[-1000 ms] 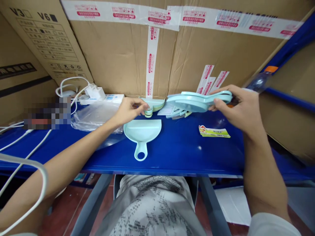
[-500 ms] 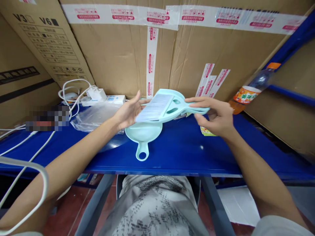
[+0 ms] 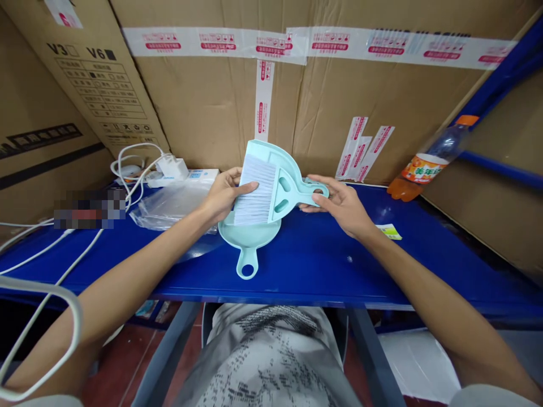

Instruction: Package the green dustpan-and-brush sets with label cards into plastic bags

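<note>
Hands' grip (image 3: 220, 198) (image 3: 339, 203) closed on brush set (image 3: 271, 189)

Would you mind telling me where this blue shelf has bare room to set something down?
The blue shelf is bare along its front edge, right of the dustpan, short of the label. The back left is crowded: plastic bags, power strip, cables.
</note>
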Demonstrator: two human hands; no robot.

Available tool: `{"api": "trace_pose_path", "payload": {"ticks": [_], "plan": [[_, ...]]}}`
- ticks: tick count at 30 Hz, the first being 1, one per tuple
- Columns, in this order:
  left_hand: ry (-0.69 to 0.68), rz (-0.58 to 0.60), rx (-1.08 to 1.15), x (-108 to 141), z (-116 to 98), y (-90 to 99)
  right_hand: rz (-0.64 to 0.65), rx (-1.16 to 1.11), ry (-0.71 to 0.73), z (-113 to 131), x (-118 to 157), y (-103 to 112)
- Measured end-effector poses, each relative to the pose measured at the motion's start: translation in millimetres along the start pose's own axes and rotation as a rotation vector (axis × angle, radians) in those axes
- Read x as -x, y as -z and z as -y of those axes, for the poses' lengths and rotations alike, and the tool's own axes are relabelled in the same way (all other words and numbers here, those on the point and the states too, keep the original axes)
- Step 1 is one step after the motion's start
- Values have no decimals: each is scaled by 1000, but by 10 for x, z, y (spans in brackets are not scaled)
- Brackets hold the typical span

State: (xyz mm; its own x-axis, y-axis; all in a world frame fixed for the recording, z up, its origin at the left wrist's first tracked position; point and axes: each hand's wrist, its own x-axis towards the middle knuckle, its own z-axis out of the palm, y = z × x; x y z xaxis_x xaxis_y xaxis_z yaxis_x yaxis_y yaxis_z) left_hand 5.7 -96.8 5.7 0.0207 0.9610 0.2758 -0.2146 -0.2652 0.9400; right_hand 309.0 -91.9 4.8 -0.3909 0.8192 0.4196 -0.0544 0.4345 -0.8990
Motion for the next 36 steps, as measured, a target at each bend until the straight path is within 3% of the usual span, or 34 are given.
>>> {"api": "trace_pose_path", "payload": {"ticks": [3,13,20,29,36], "plan": [[-7,-10,16,6,10,-7,9,-37,-79,4,5,-20],[17,-8,-19,26,9,-33,-99,-73,-62,-5,26,-129],[31,-38,-50,15,60,-20,-28,-29,-78,-31,61,-141],[-6,-29,-69,45,22,-49,-22,-190,-219,16,37,-179],[-29,-16,-64,50,47,-48,-62,-123,-129,37,22,-151]]}}
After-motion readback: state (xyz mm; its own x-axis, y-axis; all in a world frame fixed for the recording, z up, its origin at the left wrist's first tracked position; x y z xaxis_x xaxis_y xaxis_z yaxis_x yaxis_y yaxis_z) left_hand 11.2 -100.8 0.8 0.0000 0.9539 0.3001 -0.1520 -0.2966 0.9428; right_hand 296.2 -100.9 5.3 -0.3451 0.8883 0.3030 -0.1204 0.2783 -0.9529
